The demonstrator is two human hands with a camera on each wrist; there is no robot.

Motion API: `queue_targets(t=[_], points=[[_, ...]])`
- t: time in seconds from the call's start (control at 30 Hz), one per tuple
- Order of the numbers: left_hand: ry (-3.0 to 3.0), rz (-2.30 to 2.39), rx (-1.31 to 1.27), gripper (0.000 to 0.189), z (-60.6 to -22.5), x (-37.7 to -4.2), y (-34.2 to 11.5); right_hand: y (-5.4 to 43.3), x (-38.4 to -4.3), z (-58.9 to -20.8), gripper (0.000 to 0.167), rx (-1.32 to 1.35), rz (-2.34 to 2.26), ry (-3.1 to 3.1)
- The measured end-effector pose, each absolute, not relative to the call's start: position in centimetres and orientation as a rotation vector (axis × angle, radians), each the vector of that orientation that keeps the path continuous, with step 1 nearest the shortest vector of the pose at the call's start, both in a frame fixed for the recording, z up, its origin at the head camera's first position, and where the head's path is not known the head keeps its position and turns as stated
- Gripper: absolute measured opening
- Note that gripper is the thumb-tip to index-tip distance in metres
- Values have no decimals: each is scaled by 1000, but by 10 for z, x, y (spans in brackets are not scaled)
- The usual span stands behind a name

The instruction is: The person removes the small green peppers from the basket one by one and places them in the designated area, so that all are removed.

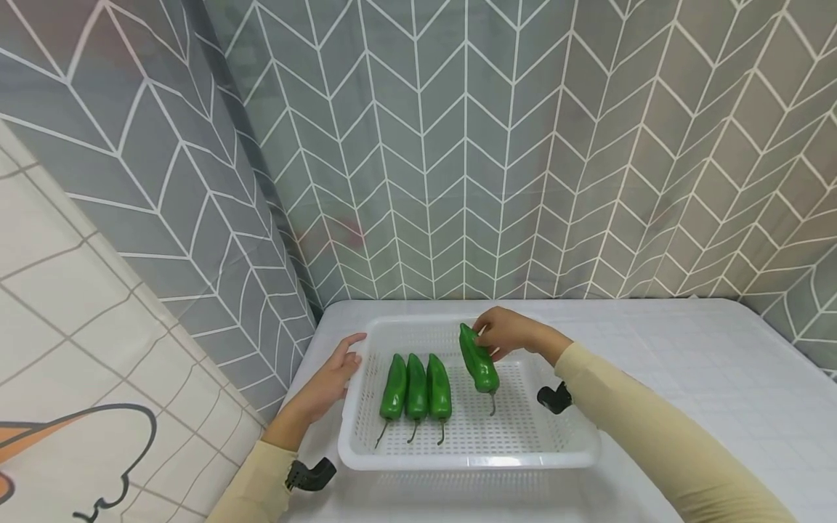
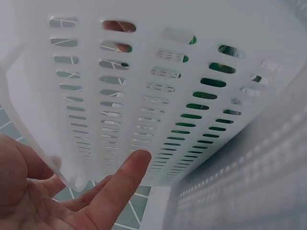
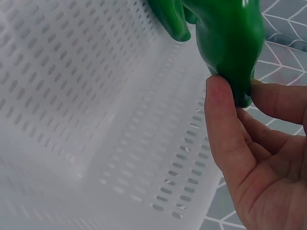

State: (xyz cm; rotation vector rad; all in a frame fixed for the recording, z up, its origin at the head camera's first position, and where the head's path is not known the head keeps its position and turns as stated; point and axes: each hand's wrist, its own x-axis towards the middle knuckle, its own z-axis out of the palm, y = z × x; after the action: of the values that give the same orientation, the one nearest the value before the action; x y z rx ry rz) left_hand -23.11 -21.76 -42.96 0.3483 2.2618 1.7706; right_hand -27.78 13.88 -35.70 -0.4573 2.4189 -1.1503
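Observation:
My right hand pinches a long green chili pepper near its narrow end, above the right part of a white plastic basket. The pepper's stem points down toward the basket floor. Up close in the right wrist view, the thumb and fingers press on the tapered end of the glossy pepper. Three more green peppers lie side by side in the basket's left half, stems toward me. On the basket's left rim is my left hand, which holds the edge with one finger along the slotted outer wall.
The basket stands on a white-covered table. Behind it hangs a grey curtain with white chevron lines. A white tiled-pattern surface runs along the left. Black wrist mounts sit on both wrists.

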Motion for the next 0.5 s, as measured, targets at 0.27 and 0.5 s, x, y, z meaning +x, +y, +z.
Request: queue_targets(t=[0.27,0.5], points=[[2247,1768,361,48,-429,-231,-218,146,-272,-346,36,-488,-1173,2425],[2263,1770,349,48,-429,-230,-217,155,-271,-346,36,-506,-1187,2427]])
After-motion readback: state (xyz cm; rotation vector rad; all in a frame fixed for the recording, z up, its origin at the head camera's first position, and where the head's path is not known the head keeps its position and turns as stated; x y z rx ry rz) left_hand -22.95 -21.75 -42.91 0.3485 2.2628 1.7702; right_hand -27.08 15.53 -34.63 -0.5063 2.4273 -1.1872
